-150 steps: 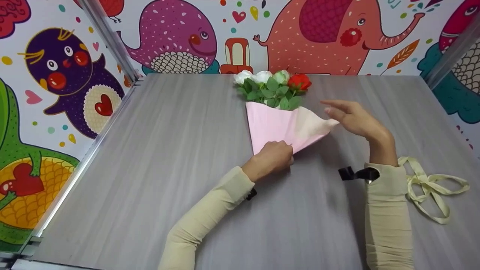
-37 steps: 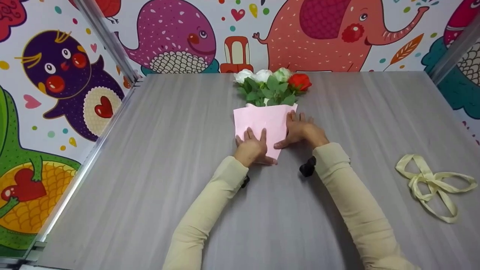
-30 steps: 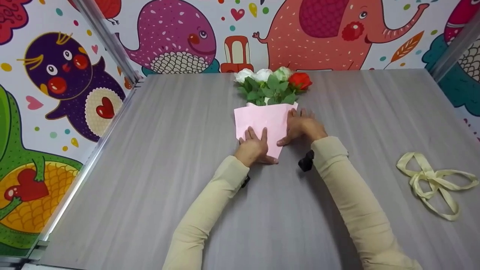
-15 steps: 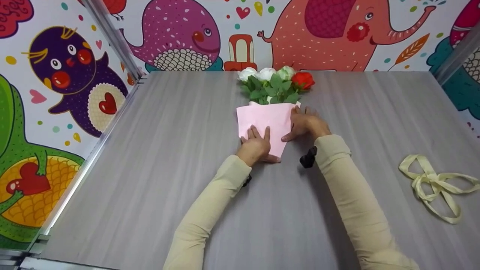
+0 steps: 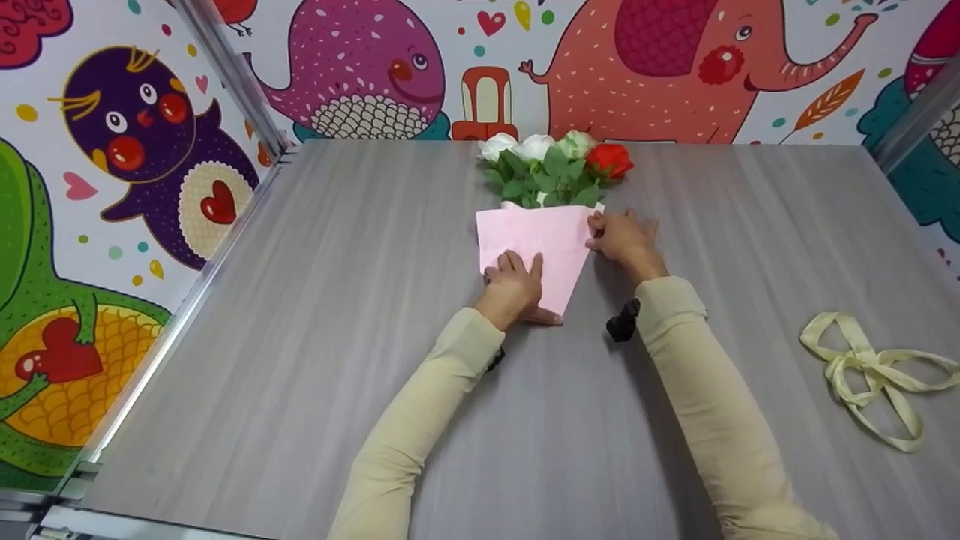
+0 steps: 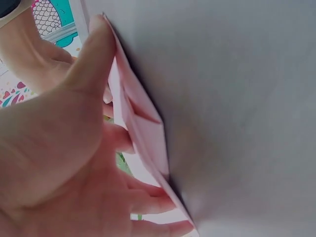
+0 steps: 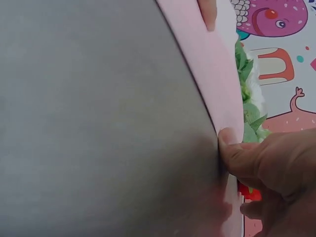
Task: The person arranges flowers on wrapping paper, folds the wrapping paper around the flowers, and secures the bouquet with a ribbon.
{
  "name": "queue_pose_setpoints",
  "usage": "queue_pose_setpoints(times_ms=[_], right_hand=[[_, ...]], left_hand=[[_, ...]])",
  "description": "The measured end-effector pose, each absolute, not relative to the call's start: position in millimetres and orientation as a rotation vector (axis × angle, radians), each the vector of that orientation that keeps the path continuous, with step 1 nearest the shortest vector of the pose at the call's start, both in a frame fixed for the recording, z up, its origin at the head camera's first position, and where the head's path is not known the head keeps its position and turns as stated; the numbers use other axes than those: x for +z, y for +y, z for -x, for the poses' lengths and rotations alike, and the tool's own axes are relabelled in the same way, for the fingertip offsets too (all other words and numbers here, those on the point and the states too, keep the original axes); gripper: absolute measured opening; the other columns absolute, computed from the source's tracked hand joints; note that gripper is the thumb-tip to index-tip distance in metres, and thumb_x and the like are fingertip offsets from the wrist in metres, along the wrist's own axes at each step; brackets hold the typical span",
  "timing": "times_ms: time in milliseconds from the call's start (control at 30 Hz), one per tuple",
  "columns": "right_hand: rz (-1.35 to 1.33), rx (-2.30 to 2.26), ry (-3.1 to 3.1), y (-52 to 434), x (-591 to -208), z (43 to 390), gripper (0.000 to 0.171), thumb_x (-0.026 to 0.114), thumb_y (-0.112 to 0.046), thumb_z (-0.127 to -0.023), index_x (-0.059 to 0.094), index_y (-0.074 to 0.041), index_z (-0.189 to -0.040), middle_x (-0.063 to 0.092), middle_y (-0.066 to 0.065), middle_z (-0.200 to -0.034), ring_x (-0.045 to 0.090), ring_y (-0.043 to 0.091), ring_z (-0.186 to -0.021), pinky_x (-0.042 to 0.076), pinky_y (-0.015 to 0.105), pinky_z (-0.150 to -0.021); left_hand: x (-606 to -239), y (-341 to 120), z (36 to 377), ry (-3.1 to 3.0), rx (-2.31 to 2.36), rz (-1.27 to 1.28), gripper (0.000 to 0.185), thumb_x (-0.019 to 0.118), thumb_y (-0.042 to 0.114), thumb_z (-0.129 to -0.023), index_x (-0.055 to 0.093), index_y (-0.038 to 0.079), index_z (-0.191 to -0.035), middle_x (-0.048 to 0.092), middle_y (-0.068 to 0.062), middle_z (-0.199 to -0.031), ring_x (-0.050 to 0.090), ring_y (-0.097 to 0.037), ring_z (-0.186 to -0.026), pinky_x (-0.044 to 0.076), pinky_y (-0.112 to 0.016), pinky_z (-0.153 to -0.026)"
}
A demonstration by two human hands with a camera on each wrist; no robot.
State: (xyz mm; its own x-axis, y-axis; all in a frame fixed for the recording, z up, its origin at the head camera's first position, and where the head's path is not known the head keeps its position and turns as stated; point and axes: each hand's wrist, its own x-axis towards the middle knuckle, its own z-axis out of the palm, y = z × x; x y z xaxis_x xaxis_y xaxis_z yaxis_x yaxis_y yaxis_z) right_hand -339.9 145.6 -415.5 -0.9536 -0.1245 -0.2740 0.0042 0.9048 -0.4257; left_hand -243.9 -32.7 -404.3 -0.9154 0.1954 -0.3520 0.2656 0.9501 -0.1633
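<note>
A bunch of white and red roses (image 5: 551, 161) lies at the far middle of the grey table (image 5: 322, 315), its stems wrapped in a cone of pink paper (image 5: 555, 236). My left hand (image 5: 514, 281) lies flat on the cone's lower left, fingers spread and pressing the paper (image 6: 143, 133) down. My right hand (image 5: 626, 236) rests beside the cone's upper right edge. Its thumb (image 7: 229, 143) touches the edge of the paper (image 7: 212, 74), and its fingers lie loosely near the green leaves (image 7: 249, 98).
A loose cream ribbon (image 5: 870, 371) lies on the table at the right. Walls with cartoon animals (image 5: 360, 67) close the table in at the back and both sides, with a metal rail (image 5: 187, 300) along the left edge.
The right flap of the pink paper has been folded over into a narrow cone. My right hand has slid off the top of the paper to its right edge. The left hand stays pressing.
</note>
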Motion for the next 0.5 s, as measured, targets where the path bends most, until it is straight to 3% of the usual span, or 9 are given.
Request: queue_pose_setpoints(times_ms=[67, 100, 300, 333, 500], right_hand=[[0.062, -0.633, 2.764, 146.1, -416.6, 340.5, 0.048, 0.059, -0.026, -0.1, 0.054, -0.005, -0.143, 0.047, 0.029, -0.14, 0.032, 0.045, -0.138, 0.002, 0.07, -0.119], [0.058, -0.633, 2.759, 146.3, -416.7, 340.7, 0.049, 0.058, -0.026, -0.101, 0.052, -0.005, -0.145, 0.046, 0.029, -0.14, 0.032, 0.045, -0.139, 0.002, 0.07, -0.119], [0.083, -0.627, 2.712, 147.3, -416.0, 340.7, 0.052, 0.055, -0.025, -0.102, 0.042, -0.011, -0.151, 0.04, 0.028, -0.152, 0.027, 0.048, -0.144, 0.004, 0.074, -0.117], [0.085, -0.633, 2.702, 147.9, -415.2, 340.3, 0.052, 0.055, -0.025, -0.102, 0.041, -0.011, -0.151, 0.039, 0.028, -0.153, 0.027, 0.048, -0.144, 0.004, 0.074, -0.117], [0.111, -0.65, 2.68, 149.5, -414.3, 339.3, 0.056, 0.053, -0.026, -0.103, 0.036, -0.01, -0.153, 0.032, 0.028, -0.158, 0.023, 0.049, -0.147, 0.005, 0.074, -0.117]], left_hand=[[-403.6, -34.8, 245.8, 2.759, -0.299, -0.373, 0.114, 0.056, 0.082, -0.08, 0.018, 0.012, -0.161, 0.037, -0.03, -0.149, 0.044, -0.036, -0.127, 0.05, -0.047, -0.098], [-403.4, -36.6, 248.5, 2.759, -0.247, -0.379, 0.104, 0.055, 0.076, -0.086, 0.021, 0.012, -0.161, 0.038, -0.029, -0.148, 0.045, -0.036, -0.127, 0.05, -0.047, -0.099], [-407.5, -58.1, 275.9, 2.773, 0.184, -0.457, 0.066, 0.062, 0.055, -0.093, 0.045, 0.017, -0.144, 0.041, -0.026, -0.142, 0.042, -0.04, -0.13, 0.047, -0.049, -0.103], [-408.7, -60.7, 280.2, 2.768, 0.22, -0.474, 0.071, 0.066, 0.059, -0.088, 0.046, 0.018, -0.142, 0.04, -0.025, -0.141, 0.041, -0.04, -0.13, 0.047, -0.05, -0.103], [-408.9, -63.5, 289.7, 2.715, 0.367, -0.423, 0.068, 0.067, 0.061, -0.086, 0.047, 0.017, -0.134, 0.039, -0.026, -0.139, 0.038, -0.042, -0.129, 0.048, -0.05, -0.1]])
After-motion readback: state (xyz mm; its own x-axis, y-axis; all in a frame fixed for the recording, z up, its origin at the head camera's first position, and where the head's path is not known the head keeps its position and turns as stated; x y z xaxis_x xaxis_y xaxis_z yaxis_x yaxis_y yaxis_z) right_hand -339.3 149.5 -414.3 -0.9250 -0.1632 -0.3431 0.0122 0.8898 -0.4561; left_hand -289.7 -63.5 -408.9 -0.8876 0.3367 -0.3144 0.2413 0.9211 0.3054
